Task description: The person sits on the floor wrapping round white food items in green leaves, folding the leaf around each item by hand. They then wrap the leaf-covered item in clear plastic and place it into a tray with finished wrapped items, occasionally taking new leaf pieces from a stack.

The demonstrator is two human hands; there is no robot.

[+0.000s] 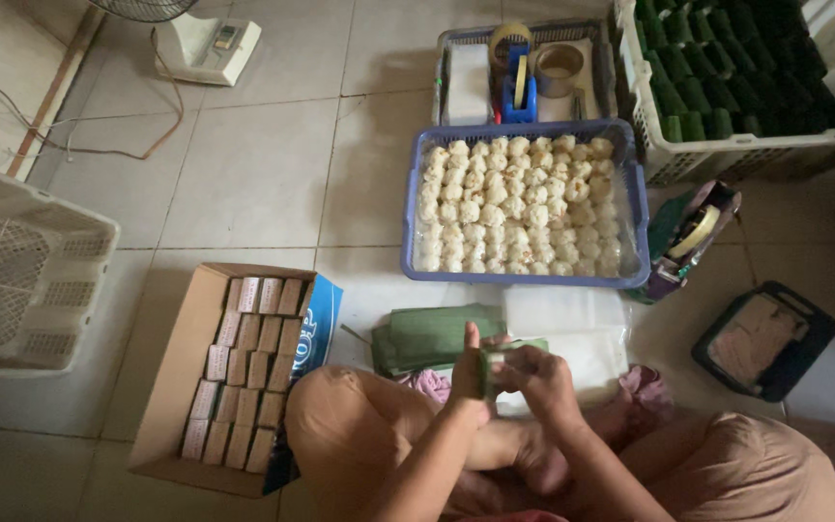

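Observation:
I sit cross-legged on a tiled floor. My left hand [468,372] and my right hand [536,379] are both closed around a small green leaf-wrapped parcel [491,370] held above my lap. Just beyond my hands lie a stack of folded green leaves [427,335] and a pile of clear plastic sheets [572,324]. Farther out stands a blue tray [413,208] filled with rows of small white round pieces [519,203].
A cardboard box [171,377] with rows of wrapped blocks sits at my left. A tape dispenser [688,237] lies right of the blue tray, a small black tray [722,362] beyond it. A white crate [727,145] of green parcels stands far right, an empty white crate [21,280] far left.

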